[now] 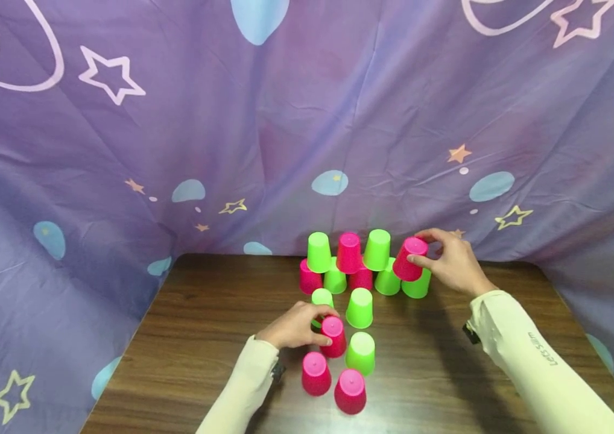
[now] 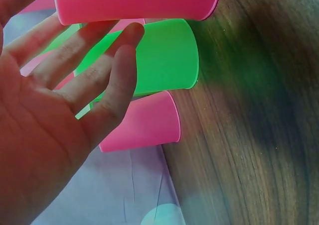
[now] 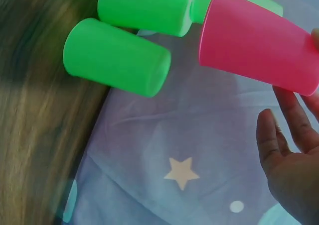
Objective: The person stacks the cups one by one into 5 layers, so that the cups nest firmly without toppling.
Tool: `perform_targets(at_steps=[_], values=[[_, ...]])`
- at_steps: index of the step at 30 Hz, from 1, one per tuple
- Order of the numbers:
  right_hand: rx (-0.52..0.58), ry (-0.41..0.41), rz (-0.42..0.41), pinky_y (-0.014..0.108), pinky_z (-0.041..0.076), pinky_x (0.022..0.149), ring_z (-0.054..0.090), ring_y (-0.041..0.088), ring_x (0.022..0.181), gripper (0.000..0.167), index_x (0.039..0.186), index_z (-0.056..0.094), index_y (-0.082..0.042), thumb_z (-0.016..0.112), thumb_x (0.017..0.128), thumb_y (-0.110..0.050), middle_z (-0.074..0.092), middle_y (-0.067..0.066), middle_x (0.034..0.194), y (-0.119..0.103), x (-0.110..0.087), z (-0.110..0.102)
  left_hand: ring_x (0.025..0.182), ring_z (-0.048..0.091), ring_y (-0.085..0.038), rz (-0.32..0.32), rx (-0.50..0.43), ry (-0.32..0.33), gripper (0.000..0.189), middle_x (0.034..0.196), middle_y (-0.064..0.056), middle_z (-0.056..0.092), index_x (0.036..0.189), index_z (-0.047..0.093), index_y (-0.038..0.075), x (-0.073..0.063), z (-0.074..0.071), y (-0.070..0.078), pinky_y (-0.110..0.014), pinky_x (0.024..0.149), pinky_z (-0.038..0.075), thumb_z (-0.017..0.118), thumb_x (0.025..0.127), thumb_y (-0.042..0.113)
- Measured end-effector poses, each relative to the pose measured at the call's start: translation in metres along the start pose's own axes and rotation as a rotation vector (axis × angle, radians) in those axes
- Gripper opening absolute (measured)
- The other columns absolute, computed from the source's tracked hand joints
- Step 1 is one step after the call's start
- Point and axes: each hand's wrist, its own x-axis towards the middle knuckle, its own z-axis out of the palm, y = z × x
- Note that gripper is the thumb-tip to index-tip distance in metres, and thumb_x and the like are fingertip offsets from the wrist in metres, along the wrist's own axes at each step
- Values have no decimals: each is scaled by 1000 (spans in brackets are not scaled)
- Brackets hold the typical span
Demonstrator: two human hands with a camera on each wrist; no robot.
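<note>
At the back of the table stands a row of upside-down pink and green cups, with a green cup [image 1: 318,252], a pink cup [image 1: 348,254] and another green cup [image 1: 377,250] stacked on top. My right hand [image 1: 452,263] grips a pink cup [image 1: 411,259] between thumb and fingers, at the row's right end. Partly behind that cup is the rightmost green cup [image 3: 117,58]; whether they touch, I cannot tell. Nearer, my left hand [image 1: 297,327] pinches a pink cup [image 1: 334,337] near its top. A green cup [image 1: 322,297] beyond it is partly hidden.
Other upside-down cups stand close to my left hand: a green cup [image 1: 359,308], another green cup [image 1: 360,354], and two pink cups, one at left [image 1: 316,375] and one in front [image 1: 350,392]. A purple patterned cloth [image 1: 285,132] hangs behind the wooden table [image 1: 204,337].
</note>
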Motion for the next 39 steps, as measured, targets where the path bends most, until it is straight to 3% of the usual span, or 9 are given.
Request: perform_targets(at_steps=[2,5,8,10,22,30,39], values=[[4,-4,18,42,39,80,67,36,83,42,114,69,-5,85,79,-21,74,17,102,5,3,1,102,67,-8,-2,0,2,44,110,2,75,123,68,16,-1,0,1,-34,97,56,83,82,21],[10,-7,28,55,38,94,66,39,84,42,113,68,-3,85,79,-21,74,20,103,11,6,5,102,67,-7,-10,-5,7,45,110,2,75,123,68,16,-2,1,1,-34,98,55,84,82,23],[17,-14,39,69,27,108,66,41,84,43,113,68,-1,84,79,-21,74,23,103,16,9,8,102,67,-7,-12,-17,14,44,110,2,75,122,68,16,-4,1,1,-34,98,55,84,82,23],[17,-19,50,74,23,110,66,42,83,44,113,67,0,84,79,-22,73,24,103,18,11,10,102,67,-8,-11,-28,18,44,110,2,75,122,68,16,-5,1,1,-34,97,56,84,81,22],[27,-5,79,77,11,113,60,51,112,44,111,67,3,84,77,-20,72,26,110,31,21,23,99,65,-5,20,-29,36,44,109,3,74,123,68,17,-9,-12,9,-34,95,57,83,83,24],[36,-34,104,76,9,117,58,51,118,49,118,64,5,82,80,-21,69,29,114,34,20,21,99,67,-7,64,-20,123,42,108,3,75,119,68,15,-16,-29,16,-24,92,55,84,81,23],[42,-30,93,75,11,117,56,52,121,58,125,61,5,84,79,-24,66,30,123,30,18,18,104,69,-14,109,-89,196,47,110,-1,75,121,67,11,-20,-48,17,-37,95,57,85,78,17]])
